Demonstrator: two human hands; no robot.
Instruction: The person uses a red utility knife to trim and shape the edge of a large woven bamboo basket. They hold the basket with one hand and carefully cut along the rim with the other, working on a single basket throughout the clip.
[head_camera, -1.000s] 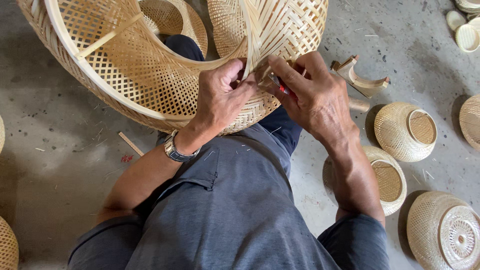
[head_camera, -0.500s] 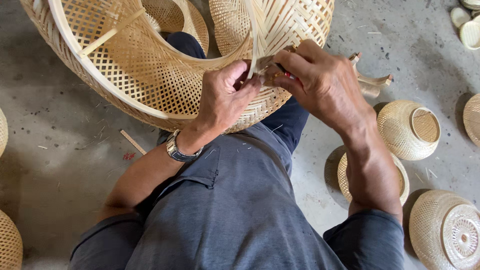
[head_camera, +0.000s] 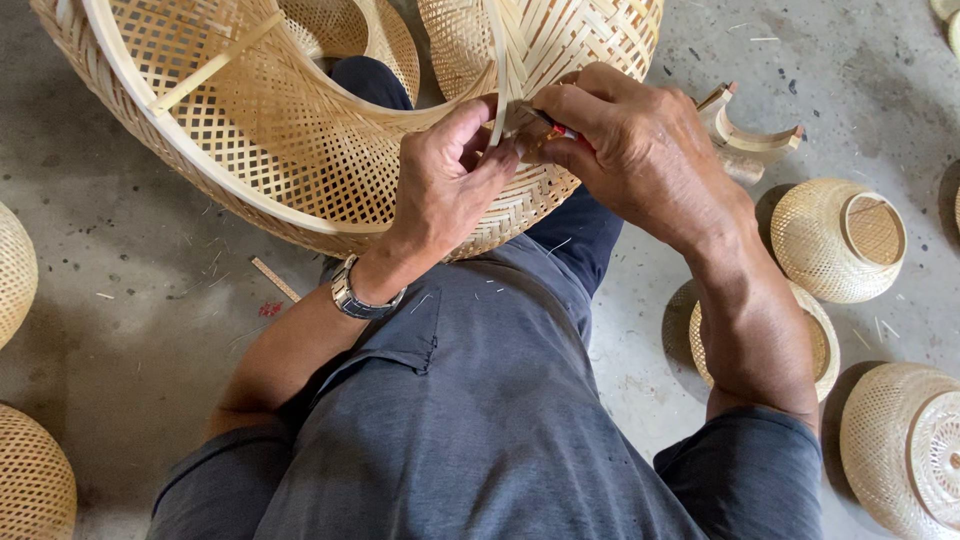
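Your left hand (head_camera: 445, 185) pinches the rim of the large woven bamboo shade (head_camera: 300, 120) on your lap. Your right hand (head_camera: 625, 140), closed on a small red-tipped tool (head_camera: 560, 130), meets it from the right at the upright bamboo strip (head_camera: 508, 60), which runs away from you.

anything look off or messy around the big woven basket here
Nothing looks damaged. Only work litter: a loose flat strip and a small red scrap lie on the concrete floor below the large woven basket both hands work on.
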